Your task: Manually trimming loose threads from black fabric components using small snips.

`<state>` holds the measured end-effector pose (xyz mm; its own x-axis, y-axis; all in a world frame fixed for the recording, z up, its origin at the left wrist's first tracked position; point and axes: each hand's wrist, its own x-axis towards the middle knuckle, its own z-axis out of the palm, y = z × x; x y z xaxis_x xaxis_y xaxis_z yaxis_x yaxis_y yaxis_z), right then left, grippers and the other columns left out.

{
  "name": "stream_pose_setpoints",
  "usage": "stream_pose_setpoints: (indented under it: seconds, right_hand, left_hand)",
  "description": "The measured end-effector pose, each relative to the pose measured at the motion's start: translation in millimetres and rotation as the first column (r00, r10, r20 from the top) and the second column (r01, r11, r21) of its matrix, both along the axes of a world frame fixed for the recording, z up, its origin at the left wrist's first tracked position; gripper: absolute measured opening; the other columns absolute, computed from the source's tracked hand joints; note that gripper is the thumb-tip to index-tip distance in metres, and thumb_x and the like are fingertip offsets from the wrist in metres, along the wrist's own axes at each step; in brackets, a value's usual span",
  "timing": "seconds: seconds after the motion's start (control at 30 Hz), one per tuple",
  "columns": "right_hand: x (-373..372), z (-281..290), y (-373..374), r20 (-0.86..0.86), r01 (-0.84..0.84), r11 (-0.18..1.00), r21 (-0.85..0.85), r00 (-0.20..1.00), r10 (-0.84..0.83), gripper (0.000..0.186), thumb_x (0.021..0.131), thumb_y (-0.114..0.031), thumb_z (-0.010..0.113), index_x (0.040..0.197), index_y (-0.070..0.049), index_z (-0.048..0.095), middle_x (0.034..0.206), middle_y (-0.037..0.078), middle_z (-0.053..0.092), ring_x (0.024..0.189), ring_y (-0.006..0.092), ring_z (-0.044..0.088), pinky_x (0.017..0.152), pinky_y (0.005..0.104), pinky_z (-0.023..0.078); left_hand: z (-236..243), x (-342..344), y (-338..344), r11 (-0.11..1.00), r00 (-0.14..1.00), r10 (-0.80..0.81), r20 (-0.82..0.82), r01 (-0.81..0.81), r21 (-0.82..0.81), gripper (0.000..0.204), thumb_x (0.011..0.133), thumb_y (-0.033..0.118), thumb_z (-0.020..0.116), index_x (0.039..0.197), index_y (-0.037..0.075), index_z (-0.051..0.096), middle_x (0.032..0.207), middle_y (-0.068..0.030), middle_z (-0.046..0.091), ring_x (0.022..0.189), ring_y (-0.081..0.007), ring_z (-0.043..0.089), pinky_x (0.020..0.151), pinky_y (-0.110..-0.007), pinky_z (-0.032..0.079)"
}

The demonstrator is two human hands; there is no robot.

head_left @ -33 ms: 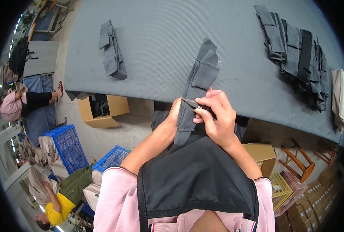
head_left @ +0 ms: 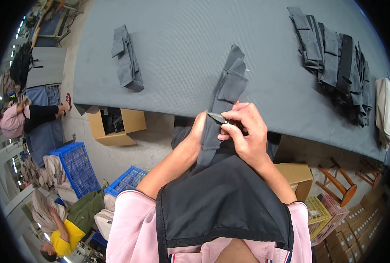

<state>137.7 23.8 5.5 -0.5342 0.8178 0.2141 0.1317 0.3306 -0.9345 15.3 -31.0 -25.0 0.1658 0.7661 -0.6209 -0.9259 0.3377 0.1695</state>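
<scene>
A long dark grey fabric piece (head_left: 230, 83) lies on the grey table (head_left: 182, 39) and hangs over its near edge toward me. My left hand (head_left: 198, 129) grips the hanging part from the left, its fingers mostly hidden behind the cloth. My right hand (head_left: 245, 131) is closed on a small metal thread cutter (head_left: 218, 117). The blade tip points left and touches the fabric just beside my left thumb. I wear a black apron (head_left: 221, 206) over pink sleeves.
A folded grey piece (head_left: 127, 61) lies at the table's left, and a stack of several grey pieces (head_left: 335, 57) with a beige cloth (head_left: 386, 105) at its right. Below the edge are a cardboard box (head_left: 116, 125), blue crates (head_left: 76, 166) and a wooden stool (head_left: 339, 184). Other people (head_left: 24, 120) sit at far left.
</scene>
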Motion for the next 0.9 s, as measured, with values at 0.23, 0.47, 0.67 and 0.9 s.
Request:
stream_pose_setpoints:
  seconds: [0.23,0.47,0.67,0.9]
  right_hand:
    - [-8.7,3.3,14.1,-0.200,-0.081,0.800,-0.595,0.979,-0.050,0.030,0.076,-0.001,0.070,0.098,-0.002,0.048,0.090,0.004,0.055,0.078,0.0064,0.053,0.071,0.0220,0.045]
    - [10.3,13.3,4.7,-0.146,-0.010,0.862,-0.507,0.986,-0.075,0.028,0.076,0.004,0.065,0.099,0.000,0.049,0.107,0.010,0.058,0.078,0.0065,0.053,0.069,0.0219,0.046]
    - [22.0,11.4,30.3,0.147,0.166,0.915,0.368,0.961,-0.234,0.027,0.068,-0.005,0.071,0.094,-0.005,0.061,0.079,0.006,0.056,0.061,0.0196,0.051,0.056,0.0305,0.042]
    - [20.2,7.1,39.6,0.219,0.174,0.878,0.446,0.930,-0.296,0.023,0.070,-0.006,0.070,0.092,-0.007,0.062,0.079,0.003,0.056,0.056,0.0198,0.049,0.051,0.0311,0.038]
  left_hand:
    - [19.1,9.3,8.8,0.981,0.828,0.155,-0.539,-0.064,0.183,0.031,0.096,0.038,0.044,0.092,0.008,0.049,0.088,-0.0012,0.054,0.082,-0.0077,0.050,0.077,-0.025,0.043]
    - [34.6,-12.7,18.2,0.947,0.910,0.012,-0.415,0.122,0.296,0.041,0.092,0.039,0.052,0.110,0.003,0.050,0.105,-0.0101,0.058,0.098,-0.0161,0.057,0.082,-0.032,0.048]
    - [32.8,-9.1,16.7,0.970,0.892,0.010,-0.451,0.101,0.221,0.035,0.092,0.035,0.053,0.105,0.003,0.046,0.087,-0.0125,0.062,0.072,-0.0207,0.065,0.065,-0.032,0.055]
    - [33.5,-9.0,14.8,0.962,0.879,-0.034,-0.476,0.158,0.223,0.034,0.093,0.032,0.053,0.109,0.003,0.046,0.084,-0.0121,0.062,0.067,-0.0174,0.063,0.063,-0.030,0.053]
